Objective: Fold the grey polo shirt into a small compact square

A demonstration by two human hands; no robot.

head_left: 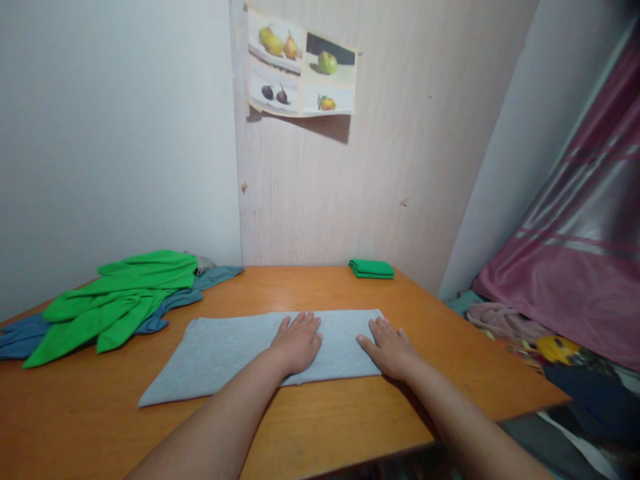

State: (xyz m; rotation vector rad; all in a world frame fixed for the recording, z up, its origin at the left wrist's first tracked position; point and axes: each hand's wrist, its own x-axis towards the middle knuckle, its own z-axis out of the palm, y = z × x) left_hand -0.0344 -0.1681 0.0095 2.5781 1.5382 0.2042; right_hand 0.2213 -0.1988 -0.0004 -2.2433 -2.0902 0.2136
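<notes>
A grey cloth (pixel 220 353), folded into a long strip, lies flat across the middle of the orange wooden table (pixel 325 427). My left hand (pixel 297 340) rests palm down on the cloth's right half, fingers stretched out. My right hand (pixel 387 347) lies flat at the cloth's right end, fingers spread, partly on the cloth and partly on the table. Neither hand holds anything.
A heap of green cloths (pixel 120 300) over blue ones (pixel 25 333) sits at the table's left. A small folded green cloth (pixel 371 268) lies at the back by the wall. A fruit poster (pixel 300 63) hangs above. Beyond the table's right edge are pink fabric (pixel 575 267) and clutter.
</notes>
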